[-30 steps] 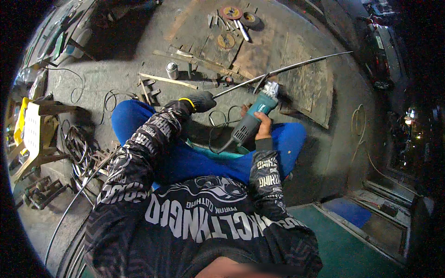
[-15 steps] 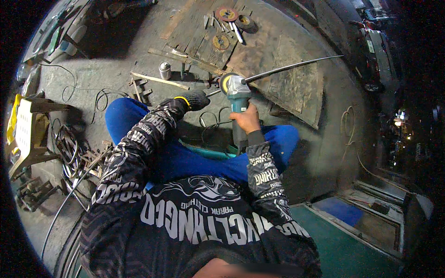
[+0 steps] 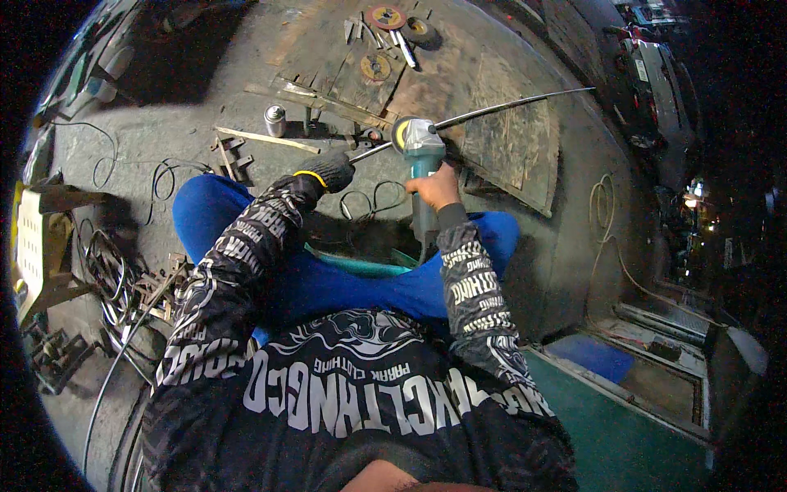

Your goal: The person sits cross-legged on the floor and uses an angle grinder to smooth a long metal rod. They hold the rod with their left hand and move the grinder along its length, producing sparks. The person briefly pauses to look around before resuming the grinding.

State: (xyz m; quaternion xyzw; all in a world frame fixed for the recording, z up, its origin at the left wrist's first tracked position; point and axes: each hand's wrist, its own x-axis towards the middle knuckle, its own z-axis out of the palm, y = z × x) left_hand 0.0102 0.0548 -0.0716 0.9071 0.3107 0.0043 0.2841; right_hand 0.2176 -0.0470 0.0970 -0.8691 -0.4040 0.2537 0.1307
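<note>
My left hand [image 3: 334, 172], in a dark glove with a yellow cuff edge, is closed round the near end of a long thin metal rod [image 3: 516, 104]. The rod slants away to the far right, over a board on the floor. In my bare right hand [image 3: 438, 187] is a teal angle grinder [image 3: 423, 162], gripped by its body with the head pointing away from me. Its yellow disc [image 3: 402, 134] sits at the rod, a short way right of my gloved hand. Whether disc and rod touch, or the disc spins, I cannot tell.
Beyond the rod, loose discs [image 3: 375, 67] and metal pieces lie on a wooden board [image 3: 459, 61]. A spray can [image 3: 275, 120] stands left of it, near a wooden strip [image 3: 270, 140]. Cables and scrap metal lie at left beside a pale yellow stool [image 3: 34, 246].
The grinder has moved right along the rod, away from my left hand, baring more rod between them. The whole view has shifted slightly. Both hands keep their grip.
</note>
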